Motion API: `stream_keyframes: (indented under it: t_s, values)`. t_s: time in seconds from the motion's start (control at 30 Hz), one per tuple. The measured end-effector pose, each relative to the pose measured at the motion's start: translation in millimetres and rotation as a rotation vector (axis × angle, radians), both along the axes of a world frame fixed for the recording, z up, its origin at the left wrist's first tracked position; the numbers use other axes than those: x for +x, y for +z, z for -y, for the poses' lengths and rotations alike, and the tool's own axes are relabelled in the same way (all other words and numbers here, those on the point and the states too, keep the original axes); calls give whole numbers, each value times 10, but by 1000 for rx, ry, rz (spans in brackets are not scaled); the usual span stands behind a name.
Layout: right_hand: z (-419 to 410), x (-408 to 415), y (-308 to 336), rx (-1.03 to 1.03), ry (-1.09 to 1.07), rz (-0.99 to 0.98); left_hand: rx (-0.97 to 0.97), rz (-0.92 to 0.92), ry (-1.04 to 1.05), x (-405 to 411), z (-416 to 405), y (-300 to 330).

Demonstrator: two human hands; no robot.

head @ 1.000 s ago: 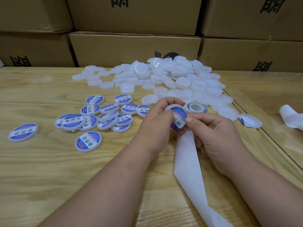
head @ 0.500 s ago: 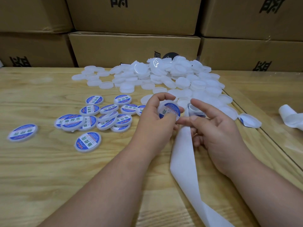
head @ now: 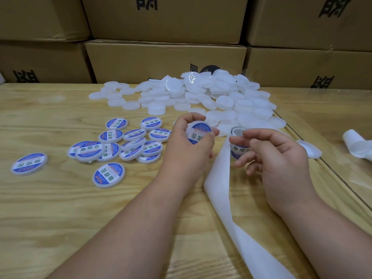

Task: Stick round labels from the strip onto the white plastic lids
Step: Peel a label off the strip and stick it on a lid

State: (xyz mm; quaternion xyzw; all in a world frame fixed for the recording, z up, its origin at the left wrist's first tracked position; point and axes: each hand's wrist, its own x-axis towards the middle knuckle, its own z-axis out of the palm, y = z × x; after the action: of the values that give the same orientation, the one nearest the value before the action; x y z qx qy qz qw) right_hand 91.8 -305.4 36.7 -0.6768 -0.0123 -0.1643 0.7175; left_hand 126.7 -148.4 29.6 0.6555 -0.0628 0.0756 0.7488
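Fingers of the right hand (head: 279, 158) lift clear, loosely curled and empty, leaving the freshly labelled round white plastic lid (head: 199, 133) gripped in the left hand (head: 187, 146), ready for the labelled pile (head: 120, 146).

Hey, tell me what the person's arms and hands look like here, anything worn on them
Both forearms are bare up to the lower edge of the picture, with no sleeves in view. The left hand and right hand wear no gloves, and no rings, watch or bracelet show. The fingernails that show are short and unpainted.
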Motion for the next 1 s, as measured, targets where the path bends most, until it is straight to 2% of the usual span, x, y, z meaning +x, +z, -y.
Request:
stream_keyframes:
  t_s: [0.2,0.7,1.0]
  values:
    - [-7,4,-13,-26,-15,1,-86,-77,69,35,-25,58]
    - [-16,19,-4,-10,-24,-19,-557,-168,417,236,-131,-7]
    - [-12,26,-12,11,-2,-26,-555,-181,440,169,-163,30]
